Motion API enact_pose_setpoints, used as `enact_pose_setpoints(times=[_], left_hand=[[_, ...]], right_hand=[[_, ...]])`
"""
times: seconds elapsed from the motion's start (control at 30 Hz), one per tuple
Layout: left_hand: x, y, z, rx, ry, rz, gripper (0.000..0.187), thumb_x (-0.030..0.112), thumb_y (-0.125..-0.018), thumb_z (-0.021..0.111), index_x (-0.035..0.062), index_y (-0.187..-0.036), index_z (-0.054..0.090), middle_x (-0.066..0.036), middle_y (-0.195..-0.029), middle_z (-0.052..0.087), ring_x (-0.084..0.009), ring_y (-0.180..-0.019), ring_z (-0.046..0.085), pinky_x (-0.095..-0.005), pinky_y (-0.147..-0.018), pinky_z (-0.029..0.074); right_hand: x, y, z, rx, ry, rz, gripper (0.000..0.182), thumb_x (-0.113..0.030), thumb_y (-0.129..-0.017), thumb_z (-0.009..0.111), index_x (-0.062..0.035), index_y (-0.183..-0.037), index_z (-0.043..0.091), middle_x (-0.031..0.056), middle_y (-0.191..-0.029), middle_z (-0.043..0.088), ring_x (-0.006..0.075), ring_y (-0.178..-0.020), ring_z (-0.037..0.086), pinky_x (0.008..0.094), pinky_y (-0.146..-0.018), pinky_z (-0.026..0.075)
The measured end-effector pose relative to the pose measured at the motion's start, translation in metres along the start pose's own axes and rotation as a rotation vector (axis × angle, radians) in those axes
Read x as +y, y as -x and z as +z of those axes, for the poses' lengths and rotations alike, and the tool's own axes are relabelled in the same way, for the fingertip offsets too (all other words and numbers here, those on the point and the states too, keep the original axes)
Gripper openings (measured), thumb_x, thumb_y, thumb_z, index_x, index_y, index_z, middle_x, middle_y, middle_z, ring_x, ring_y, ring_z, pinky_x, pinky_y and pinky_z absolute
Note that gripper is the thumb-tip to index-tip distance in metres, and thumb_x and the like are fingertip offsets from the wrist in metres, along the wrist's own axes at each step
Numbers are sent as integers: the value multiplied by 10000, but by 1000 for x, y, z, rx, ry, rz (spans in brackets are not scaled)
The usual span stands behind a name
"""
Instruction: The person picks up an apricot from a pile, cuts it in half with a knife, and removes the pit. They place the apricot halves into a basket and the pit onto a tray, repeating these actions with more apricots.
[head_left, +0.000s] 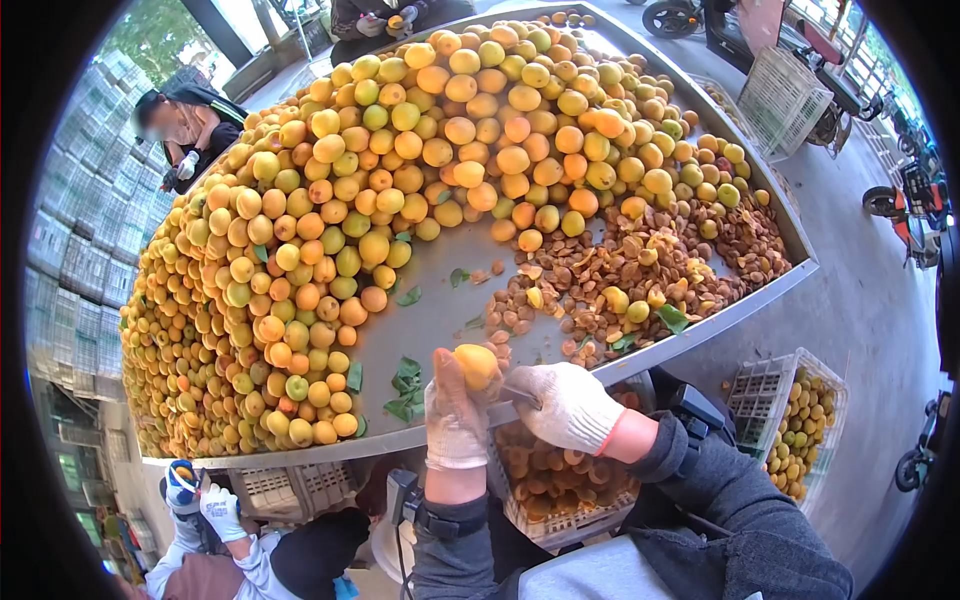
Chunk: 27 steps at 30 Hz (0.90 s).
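Observation:
My left hand (458, 415), in a white glove with bare fingertips, holds a yellow-orange apricot (476, 367) upright above the near edge of the metal table (430, 290). Close beside it on the right, my right hand (565, 405), also gloved, is closed around a small dark tool (519, 394) whose tip points at the fruit. The tip itself is hidden near the left fingers. A large heap of apricots (330, 215) covers much of the table, and brown pits (630, 275) lie in a pile to the right.
Below my hands stands a crate of opened fruit (560, 480). Another crate (765, 400) with apricots is at right. A co-worker's gloved hands (222, 510) are at lower left; other people sit at the far side. Green leaves (405, 385) lie on the metal.

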<state>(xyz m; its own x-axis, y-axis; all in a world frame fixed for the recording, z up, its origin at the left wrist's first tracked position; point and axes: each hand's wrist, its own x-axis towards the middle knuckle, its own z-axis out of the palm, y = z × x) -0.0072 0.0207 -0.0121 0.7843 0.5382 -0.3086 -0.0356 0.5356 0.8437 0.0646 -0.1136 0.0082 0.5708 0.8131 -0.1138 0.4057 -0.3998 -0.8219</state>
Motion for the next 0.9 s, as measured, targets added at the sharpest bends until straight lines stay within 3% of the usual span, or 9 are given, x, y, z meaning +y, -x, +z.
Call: enact_pose_setpoints(times=[0.17, 0.3, 0.4, 0.47, 0.6, 0.67, 0.8, 0.87, 0.9], left_hand=[[7, 9, 6, 46, -91, 83, 653, 602, -892, 522, -45, -915, 605, -116, -799, 637, -215, -776, 624, -317, -770, 498], [10, 15, 11, 53, -264, 168, 669, 600, -912, 491, -54, -971, 618, -117, -849, 647, -196, -790, 612, -307, -765, 484], [14, 16, 11, 25, -316, 211, 568, 496, -909, 583, -55, -1037, 620, -104, -888, 651, -155, -794, 597, -264, -752, 470], [7, 13, 7, -67, -141, 173, 306, 190, -887, 685, -48, -1070, 626, -56, -899, 655, -99, -810, 589, -218, -722, 481], [17, 11, 2, -57, -260, 95, 316, 36, -818, 726, -39, -1106, 617, -42, -929, 649, -88, -820, 594, -198, -697, 486], [21, 11, 3, -95, -217, 38, 341, 62, -823, 729, -35, -1127, 610, -40, -940, 649, -96, -828, 603, -201, -704, 492], [24, 2, -5, -156, -194, 145, 376, 61, -808, 744, -34, -1144, 603, -44, -943, 648, -101, -836, 609, -205, -718, 501], [28, -6, -16, 1, -10, 234, 395, 69, -802, 733, -69, -1144, 594, -89, -951, 645, -142, -842, 628, -230, -774, 505], [32, -8, -20, 11, -53, 237, 422, 52, -793, 737, -55, -1172, 587, -67, -999, 626, -151, -852, 632, -250, -802, 506]], right_hand=[[0, -2, 8, 84, 157, 15, 349, -118, -788, 547, -130, -1125, 635, 180, -875, 668, 376, -835, 646, 459, -724, 519], [-5, -6, 6, 81, 155, 38, 260, -91, -785, 561, -82, -1026, 658, 164, -845, 666, 372, -814, 638, 439, -709, 518], [0, -10, 7, -48, 98, 78, 379, -103, -795, 531, -122, -1161, 624, 200, -899, 666, 387, -865, 638, 447, -734, 518], [8, -9, 12, -140, -149, 42, 334, -98, -789, 535, -87, -1104, 645, 171, -861, 680, 340, -793, 663, 416, -704, 517], [2, -12, -5, -334, -506, 44, 266, -123, -790, 563, -46, -1026, 659, 122, -810, 683, 254, -715, 650, 380, -682, 508], [-25, -13, -28, -571, -574, 447, 214, -146, -806, 581, -17, -955, 663, 90, -791, 679, 198, -721, 623, 344, -710, 500], [-10, -14, -21, -586, -619, 426, 204, -166, -819, 582, -25, -929, 679, 85, -801, 683, 184, -741, 620, 314, -721, 497], [13, -12, -21, -329, -439, 22, 182, -155, -815, 581, -40, -896, 698, 50, -797, 677, 148, -713, 592, 282, -690, 486], [6, -10, -41, -314, -360, 37, 169, -149, -813, 588, -50, -881, 707, 32, -802, 673, 138, -719, 594, 280, -689, 488]])
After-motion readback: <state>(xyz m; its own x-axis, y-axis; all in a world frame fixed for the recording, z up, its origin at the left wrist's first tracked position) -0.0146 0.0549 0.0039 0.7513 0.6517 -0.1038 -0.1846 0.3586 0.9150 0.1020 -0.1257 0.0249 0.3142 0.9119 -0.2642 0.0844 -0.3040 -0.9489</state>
